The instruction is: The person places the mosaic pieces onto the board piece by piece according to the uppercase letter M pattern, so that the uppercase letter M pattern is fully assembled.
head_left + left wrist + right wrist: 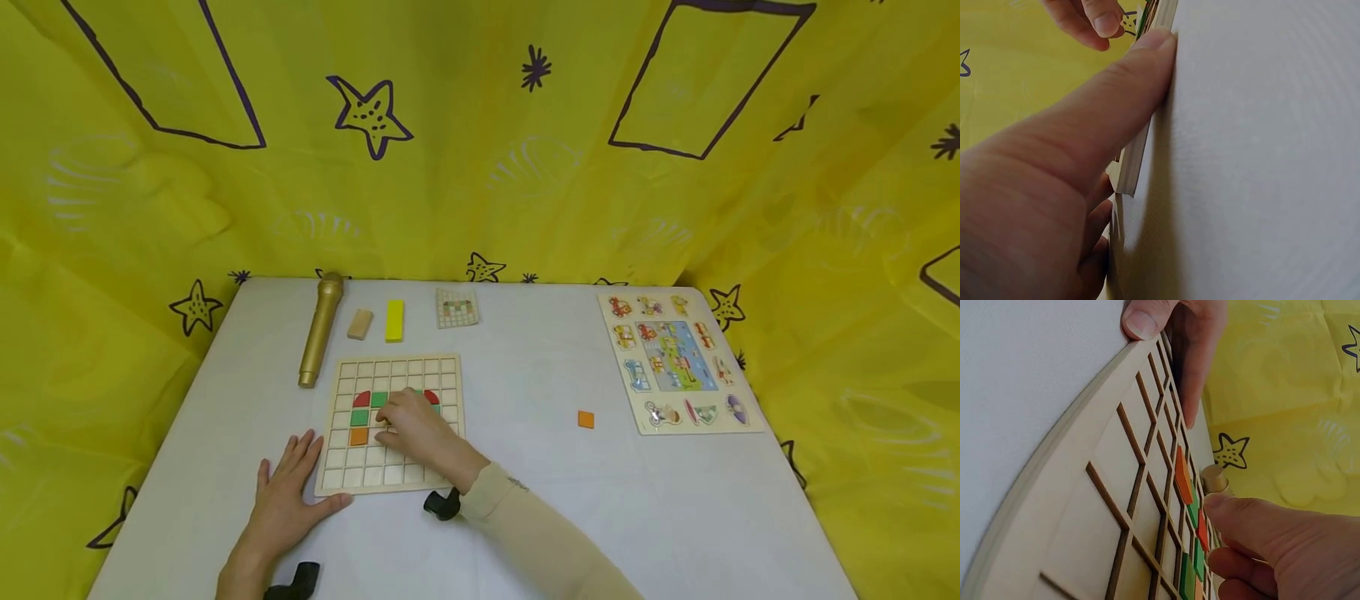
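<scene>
A wooden grid board lies on the table with coloured tiles in its middle cells. Among them are a red tile, a green tile and an orange tile. Over the board hovers my right hand, its thumb and forefinger apart beside these tiles. I see no tile between its fingertips; its palm hides some cells. My left hand rests at the board's near left corner, fingers straight along the side. In the left wrist view its thumb touches the board's near edge.
A loose orange tile lies right of the board. Behind it are a gold microphone, a wooden block, a yellow block and a pattern card. A picture puzzle lies at the right. Yellow curtains surround the table.
</scene>
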Available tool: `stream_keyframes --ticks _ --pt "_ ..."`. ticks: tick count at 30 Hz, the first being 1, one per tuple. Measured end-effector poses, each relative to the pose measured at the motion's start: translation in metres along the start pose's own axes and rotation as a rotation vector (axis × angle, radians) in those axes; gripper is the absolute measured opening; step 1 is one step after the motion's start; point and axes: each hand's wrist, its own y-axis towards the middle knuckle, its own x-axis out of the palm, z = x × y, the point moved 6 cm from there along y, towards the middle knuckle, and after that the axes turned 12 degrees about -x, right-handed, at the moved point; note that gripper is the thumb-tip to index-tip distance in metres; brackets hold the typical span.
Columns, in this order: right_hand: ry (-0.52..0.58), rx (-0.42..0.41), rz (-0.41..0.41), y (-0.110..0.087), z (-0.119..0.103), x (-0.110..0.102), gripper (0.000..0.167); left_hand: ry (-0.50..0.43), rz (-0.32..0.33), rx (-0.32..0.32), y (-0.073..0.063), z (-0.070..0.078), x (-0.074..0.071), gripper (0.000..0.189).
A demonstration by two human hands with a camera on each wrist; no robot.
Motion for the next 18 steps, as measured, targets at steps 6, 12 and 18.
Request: stream_keyframes --ticks 6,12,18 --pt "0.014 0.017 0.04 -0.019 0.017 -0.014 0.024 0.0 0.015 0.004 0.0 0.0 0.001 0.102" --pt "0.04 0.1 0.097 -0.051 0.049 -0.041 0.024 0.001 0.017 -0.005 0.0 0.001 0.001 0.103" --pt "0.051 0.21 0.165 -0.097 0.082 -0.065 0.024 0.007 0.014 -0.01 0.0 0.001 0.001 0.103"
